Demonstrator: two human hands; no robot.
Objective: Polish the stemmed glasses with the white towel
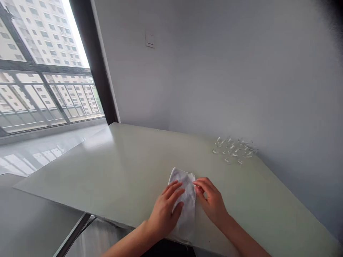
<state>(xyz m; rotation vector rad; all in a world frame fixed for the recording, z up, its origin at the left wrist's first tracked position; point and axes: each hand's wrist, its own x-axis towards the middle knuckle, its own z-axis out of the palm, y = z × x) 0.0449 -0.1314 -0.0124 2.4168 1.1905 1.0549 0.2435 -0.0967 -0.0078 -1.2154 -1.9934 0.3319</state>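
A white cloth, folded into a long narrow strip, lies on the pale table near its front edge. My left hand rests over the cloth's left side with its fingers spread. At the right edge of the cloth, my right hand has thumb and fingertips pinched together on the fabric. Parts of the cloth's left side are hidden under my left hand.
Several clear glasses stand grouped at the table's far right, close to the wall. The glossy table reaches back to the wall with a light switch. A large window is at the left.
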